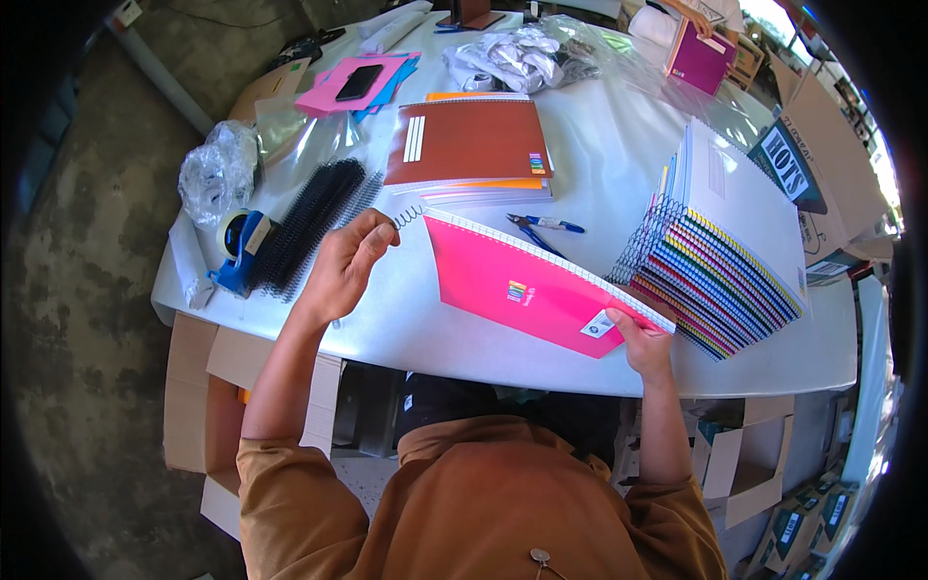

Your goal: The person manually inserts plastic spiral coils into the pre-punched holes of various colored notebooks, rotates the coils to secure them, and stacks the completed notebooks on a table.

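A pink notebook (pixel 512 280) is tilted above the near side of the table, its punched edge facing up and away from me. My right hand (pixel 640 340) grips its right end, thumb on the pink cover. At the other end, my left hand (pixel 356 259) pinches a dark spiral binding coil (pixel 410 217), which reaches to the notebook's upper left corner. Just beyond lies a stack topped by a brown notebook (pixel 474 140). Cutting pliers (pixel 534 232) and a blue pen (pixel 561 224) rest behind the pink notebook.
A tall pile of spiral notebooks (pixel 739 222) stands at right. Black coils (pixel 319 217) and a blue tape dispenser (pixel 242 251) lie at left. Farther back are a phone (pixel 360 83) and crumpled plastic (pixel 517 60). Another person holds a purple notebook (pixel 698 58). Open cartons (pixel 193 387) flank me.
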The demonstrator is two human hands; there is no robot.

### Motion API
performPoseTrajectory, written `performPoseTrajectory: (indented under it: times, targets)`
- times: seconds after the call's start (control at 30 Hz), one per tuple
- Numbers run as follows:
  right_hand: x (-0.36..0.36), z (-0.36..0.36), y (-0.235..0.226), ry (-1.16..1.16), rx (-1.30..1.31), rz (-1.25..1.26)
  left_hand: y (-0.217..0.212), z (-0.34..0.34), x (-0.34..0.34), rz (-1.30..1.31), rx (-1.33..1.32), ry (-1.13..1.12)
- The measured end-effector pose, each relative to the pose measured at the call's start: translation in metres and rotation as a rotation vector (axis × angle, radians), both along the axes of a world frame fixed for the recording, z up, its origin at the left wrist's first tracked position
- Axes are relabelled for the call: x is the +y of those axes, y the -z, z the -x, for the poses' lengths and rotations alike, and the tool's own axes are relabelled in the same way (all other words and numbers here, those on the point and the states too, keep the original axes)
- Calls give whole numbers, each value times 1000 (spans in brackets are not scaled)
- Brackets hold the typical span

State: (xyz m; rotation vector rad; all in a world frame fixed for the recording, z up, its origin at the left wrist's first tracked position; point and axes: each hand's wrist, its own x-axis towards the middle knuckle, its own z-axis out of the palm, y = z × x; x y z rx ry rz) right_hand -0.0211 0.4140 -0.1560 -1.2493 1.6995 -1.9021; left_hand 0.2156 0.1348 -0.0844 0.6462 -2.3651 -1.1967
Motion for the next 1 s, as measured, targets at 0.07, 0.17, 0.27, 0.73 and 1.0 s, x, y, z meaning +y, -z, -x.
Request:
performPoseTrajectory:
  times: [0.07, 0.17, 0.27, 0.73, 1.0]
  targets:
    - [1, 0, 0, 12, -12, 10, -3, 4, 2, 24, -4, -6]
    - [3, 0, -1, 16, 8, 6, -4, 2, 1, 26, -8, 27]
    - [3, -1, -2, 13, 40, -1, -6, 2, 5, -14, -27, 33]
    - [8, 11, -8, -189, 118, 24, -36, 8, -13, -398, 50, 70]
    - [8, 13, -10, -188, 186, 6, -69, 27, -6, -194, -420, 257]
